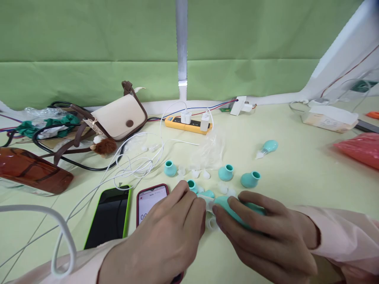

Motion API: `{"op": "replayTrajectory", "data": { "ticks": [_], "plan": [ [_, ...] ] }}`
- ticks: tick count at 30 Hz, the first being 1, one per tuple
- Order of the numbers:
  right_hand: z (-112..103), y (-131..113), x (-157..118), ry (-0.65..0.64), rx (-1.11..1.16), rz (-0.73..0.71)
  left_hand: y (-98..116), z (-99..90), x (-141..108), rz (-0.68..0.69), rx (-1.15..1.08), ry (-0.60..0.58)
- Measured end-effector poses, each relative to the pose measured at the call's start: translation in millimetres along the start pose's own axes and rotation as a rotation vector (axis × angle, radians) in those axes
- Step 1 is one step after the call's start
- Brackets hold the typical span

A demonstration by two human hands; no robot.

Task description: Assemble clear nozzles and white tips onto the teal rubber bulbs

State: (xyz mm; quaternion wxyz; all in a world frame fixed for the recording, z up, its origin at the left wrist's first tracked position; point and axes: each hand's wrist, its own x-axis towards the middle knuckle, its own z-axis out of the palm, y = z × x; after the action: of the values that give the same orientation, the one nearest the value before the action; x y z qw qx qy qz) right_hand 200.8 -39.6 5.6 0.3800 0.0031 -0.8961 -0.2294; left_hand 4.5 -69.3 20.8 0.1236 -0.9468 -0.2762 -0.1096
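Note:
Near the bottom centre, my left hand [166, 232] is closed around a translucent nozzle piece [208, 202]. My right hand [266, 228] wraps round a teal rubber bulb [233, 213], whose narrow end meets the nozzle piece. Just beyond my hands stand open-necked teal bulbs, one at the left [170, 169], one in the middle [226, 172] and one at the right [250, 179]. Small translucent caps [206, 174] lie among them. Farther right lies a teal bulb with a clear nozzle on it [270, 146].
A green-edged phone [109, 215] and a red-cased phone [151, 199] lie at the left. White cable coils [139, 161] spread behind them. Farther back are a cream bag [118, 116], a yellow power strip [174, 123] and a plastic bag [209, 152]. A white box [330, 118] sits at right.

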Motion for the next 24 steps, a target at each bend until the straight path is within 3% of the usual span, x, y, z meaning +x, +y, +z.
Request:
{"op": "replayTrajectory", "data": {
  "ticks": [6,8,13,15,20,24],
  "plan": [
    [-6.7,1.4,2.1,-0.11,0.01,0.095,-4.8,0.6,1.0,-0.153,-0.264,0.076],
    [-9.8,4.5,2.1,-0.054,0.014,0.132,-8.6,-3.9,2.3,-0.196,-0.377,0.115],
    [-16.4,14.0,0.7,0.062,0.237,0.518,-13.2,-9.6,5.7,-0.436,-0.661,0.325],
    [-13.5,14.3,-0.6,0.127,0.348,0.567,-9.2,-5.1,7.9,-0.504,-0.773,0.352],
    [0.0,6.7,0.8,0.21,0.441,0.58,4.3,4.1,11.2,-0.504,-1.019,0.434],
    [-5.6,8.1,6.5,0.206,0.625,0.621,2.7,-3.3,8.3,-0.457,-0.891,0.376]
  ]
}}
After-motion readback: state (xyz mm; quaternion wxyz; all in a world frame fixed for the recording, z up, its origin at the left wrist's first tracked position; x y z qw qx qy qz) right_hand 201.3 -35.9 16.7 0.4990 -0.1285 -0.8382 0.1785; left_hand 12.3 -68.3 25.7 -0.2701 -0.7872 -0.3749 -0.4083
